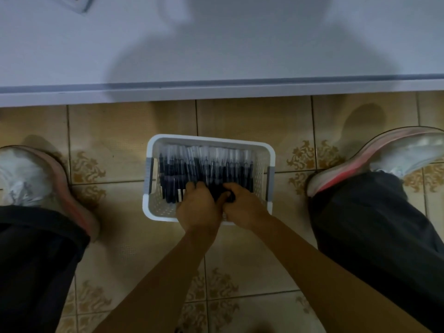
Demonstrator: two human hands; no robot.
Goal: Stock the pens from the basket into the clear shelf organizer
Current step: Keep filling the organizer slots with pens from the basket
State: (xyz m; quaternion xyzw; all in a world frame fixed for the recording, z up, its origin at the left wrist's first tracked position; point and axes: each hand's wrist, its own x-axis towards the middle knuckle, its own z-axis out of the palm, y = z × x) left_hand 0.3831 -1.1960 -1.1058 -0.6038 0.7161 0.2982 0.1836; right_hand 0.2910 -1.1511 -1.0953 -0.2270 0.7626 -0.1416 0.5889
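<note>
Head view, centre frame: our left hand (197, 206) and right hand (243, 209) curl around a bunch of dark pens (204, 165) inside the white basket (211, 138) on the tiled floor (120, 140). We judge this the gathering step; next, lift the bunch toward the organizer, unseen here.

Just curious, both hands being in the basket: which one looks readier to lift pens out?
Probably the right hand: its thumb and fingers curl round a bunch of dark pens in the white perforated plastic basket. The left hand curls into neighbouring pens, its hold less clear.
</note>
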